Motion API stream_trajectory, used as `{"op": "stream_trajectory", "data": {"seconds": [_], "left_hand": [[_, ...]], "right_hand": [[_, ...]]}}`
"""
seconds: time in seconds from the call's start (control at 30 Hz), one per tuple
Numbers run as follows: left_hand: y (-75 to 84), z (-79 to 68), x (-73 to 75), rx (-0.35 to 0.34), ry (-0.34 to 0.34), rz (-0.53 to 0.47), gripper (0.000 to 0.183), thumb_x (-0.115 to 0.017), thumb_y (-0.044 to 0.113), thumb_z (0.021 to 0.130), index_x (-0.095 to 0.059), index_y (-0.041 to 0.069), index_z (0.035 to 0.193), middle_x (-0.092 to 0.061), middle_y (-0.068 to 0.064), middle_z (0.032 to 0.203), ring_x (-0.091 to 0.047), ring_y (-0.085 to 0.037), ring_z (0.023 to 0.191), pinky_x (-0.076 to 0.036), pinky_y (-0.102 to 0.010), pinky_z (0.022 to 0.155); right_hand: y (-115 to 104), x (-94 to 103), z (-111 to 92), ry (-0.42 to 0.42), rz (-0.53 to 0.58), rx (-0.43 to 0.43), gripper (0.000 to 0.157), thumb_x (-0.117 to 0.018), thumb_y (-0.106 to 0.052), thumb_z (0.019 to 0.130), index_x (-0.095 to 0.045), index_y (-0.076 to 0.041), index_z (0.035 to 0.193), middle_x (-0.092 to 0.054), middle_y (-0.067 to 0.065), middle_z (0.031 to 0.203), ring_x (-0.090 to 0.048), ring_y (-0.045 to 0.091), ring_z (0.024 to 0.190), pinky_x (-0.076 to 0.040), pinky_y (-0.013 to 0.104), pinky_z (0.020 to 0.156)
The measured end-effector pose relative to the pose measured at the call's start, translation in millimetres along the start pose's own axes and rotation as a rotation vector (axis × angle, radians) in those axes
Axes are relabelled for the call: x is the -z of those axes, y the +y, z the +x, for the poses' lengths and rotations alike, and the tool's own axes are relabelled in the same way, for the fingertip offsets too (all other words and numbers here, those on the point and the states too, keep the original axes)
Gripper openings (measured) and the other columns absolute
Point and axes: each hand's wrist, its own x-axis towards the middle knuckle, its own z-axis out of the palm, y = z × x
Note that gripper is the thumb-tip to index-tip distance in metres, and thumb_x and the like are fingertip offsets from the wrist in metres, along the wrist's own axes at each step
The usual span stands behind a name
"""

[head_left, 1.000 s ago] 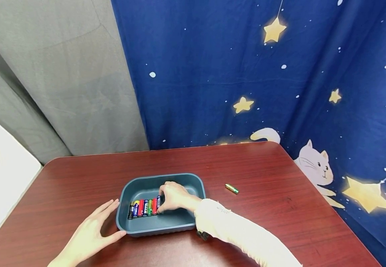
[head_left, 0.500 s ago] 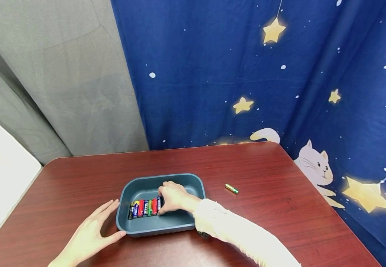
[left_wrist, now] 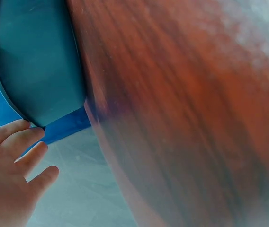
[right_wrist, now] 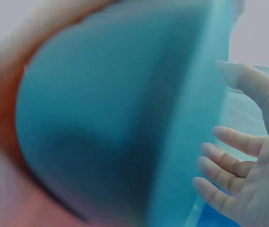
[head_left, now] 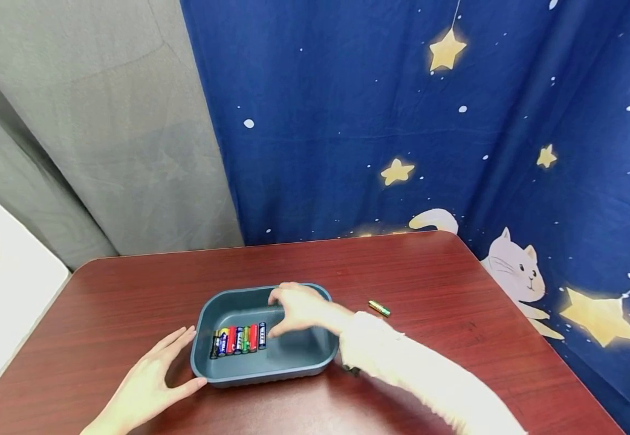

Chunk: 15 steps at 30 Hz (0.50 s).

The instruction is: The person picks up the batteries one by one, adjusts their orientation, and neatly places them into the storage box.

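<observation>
A blue-grey tray (head_left: 260, 378) stands on the table. Inside it several batteries lie side by side in a row: a black one (head_left: 214, 344), then blue, red and green ones. The rightmost blue battery (head_left: 262, 336) lies slightly apart from the red battery (head_left: 253, 338). My right hand (head_left: 301, 308) hovers over the right half of the tray, thumb and fingers spread, holding nothing; its fingers (right_wrist: 219, 184) show parted in the right wrist view. My left hand (head_left: 149, 380) touches the tray's left end with straight fingers, also seen on the rim in the left wrist view.
One green-and-gold battery (head_left: 379, 308) lies on the table to the right of the tray. The reddish-brown table (head_left: 146, 284) ends at a back edge before grey and blue curtains (head_left: 326, 133). A white surface (head_left: 10, 290) borders the table on the left.
My right hand has let go of the rightmost blue battery and moved right, its fingers spreading. That battery now lies in the row, a little further right. My left hand has stayed put.
</observation>
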Motion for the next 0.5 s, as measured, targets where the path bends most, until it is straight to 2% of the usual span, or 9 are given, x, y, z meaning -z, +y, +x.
{"op": "stream_trajectory", "data": {"seconds": [0.17, 0.27, 0.4, 0.5], "left_hand": [[1.4, 2.6, -1.0, 0.013, -0.012, -0.002, 0.084, -0.067, 0.061, 0.069, -0.047, 0.011, 0.133, -0.048, -0.014, 0.133, -0.043, -0.032, 0.120, -0.043, -0.060, 0.085], [1.7, 3.6, -0.6, 0.012, -0.012, 0.000, 0.084, -0.067, 0.061, 0.068, -0.047, 0.011, 0.133, -0.048, -0.014, 0.132, -0.043, -0.032, 0.120, -0.043, -0.060, 0.085], [1.1, 3.2, 1.1, 0.011, -0.012, 0.001, 0.085, -0.067, 0.062, 0.069, -0.046, 0.010, 0.133, -0.048, -0.016, 0.132, -0.043, -0.033, 0.120, -0.044, -0.060, 0.084], [0.3, 2.5, 2.0, 0.013, -0.012, 0.004, 0.085, -0.066, 0.062, 0.069, -0.046, 0.010, 0.133, -0.048, -0.016, 0.132, -0.042, -0.033, 0.120, -0.043, -0.060, 0.084]], "right_hand": [[36, 35.3, -22, 0.095, 0.054, 0.037, 0.055, -0.077, -0.043, 0.063, -0.062, -0.014, 0.106, -0.062, 0.001, 0.096, -0.057, 0.012, 0.089, -0.047, 0.027, 0.074], [68, 49.9, -37, 0.111, 0.103, 0.048, 0.054, -0.076, -0.041, 0.065, -0.061, -0.012, 0.108, -0.061, 0.003, 0.096, -0.057, 0.016, 0.092, -0.047, 0.031, 0.080], [109, 59.6, -59, 0.062, 0.202, 0.060, 0.056, -0.076, -0.039, 0.068, -0.059, -0.012, 0.113, -0.058, 0.003, 0.100, -0.055, 0.019, 0.096, -0.045, 0.037, 0.086], [134, 58.9, -75, 0.016, 0.251, 0.039, 0.057, -0.078, -0.034, 0.066, -0.058, -0.012, 0.115, -0.057, 0.004, 0.101, -0.054, 0.020, 0.097, -0.045, 0.041, 0.086]]}}
